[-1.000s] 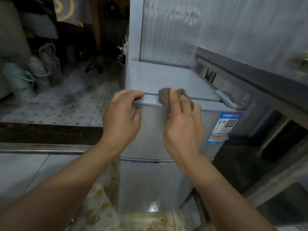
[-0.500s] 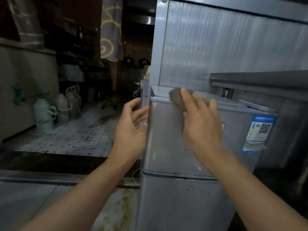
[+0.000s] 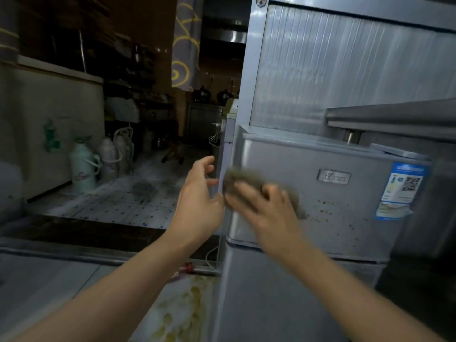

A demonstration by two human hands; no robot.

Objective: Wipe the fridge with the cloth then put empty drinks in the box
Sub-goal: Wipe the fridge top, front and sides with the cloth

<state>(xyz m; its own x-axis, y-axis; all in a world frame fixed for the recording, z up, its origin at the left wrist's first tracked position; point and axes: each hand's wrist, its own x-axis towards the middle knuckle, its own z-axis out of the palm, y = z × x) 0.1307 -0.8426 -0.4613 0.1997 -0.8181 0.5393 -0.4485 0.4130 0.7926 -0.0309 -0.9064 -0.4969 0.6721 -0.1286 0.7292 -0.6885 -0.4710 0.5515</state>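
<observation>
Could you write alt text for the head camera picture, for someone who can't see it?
A person's right hand presses a grey cloth flat against a silver fridge door speckled with small spots. The left hand hovers open beside the door's left edge.

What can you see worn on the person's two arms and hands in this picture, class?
Nothing is worn. The left hand and the right hand are bare, with no gloves, rings or watch visible. Both forearms are bare too, with no sleeve in view. The right hand is motion-blurred.
</observation>
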